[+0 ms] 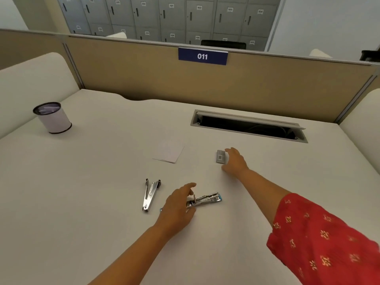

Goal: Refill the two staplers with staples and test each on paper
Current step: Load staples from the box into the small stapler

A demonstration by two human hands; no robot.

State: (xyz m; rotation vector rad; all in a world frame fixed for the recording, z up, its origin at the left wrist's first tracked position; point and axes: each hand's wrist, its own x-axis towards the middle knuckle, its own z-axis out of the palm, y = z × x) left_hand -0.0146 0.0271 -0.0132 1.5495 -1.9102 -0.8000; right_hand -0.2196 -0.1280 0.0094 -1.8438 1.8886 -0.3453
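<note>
Both staplers lie hinged open on the surface, toward its near edge, so the refill looks begun but not finished. The black-handled stapler (151, 195) rests to the left, its arms spread in a narrow V, touched by nothing. The blue-tipped stapler (205, 199) lies just right of it, its metal channel exposed; whether staples are loaded in either cannot be made out. The left hand (178, 204) rests on the rear end of the blue-tipped stapler, fingers loosely bent over it, steadying rather than clearly clasping. The right hand (235, 161) reaches farther toward the middle of the surface, thumb and fingers spread at the sides of the small grey staple box (221, 156), about to close on it. The paper (169, 152) lies flat left of the box, apparently unstapled. Loading and both tests appear to remain.
</note>
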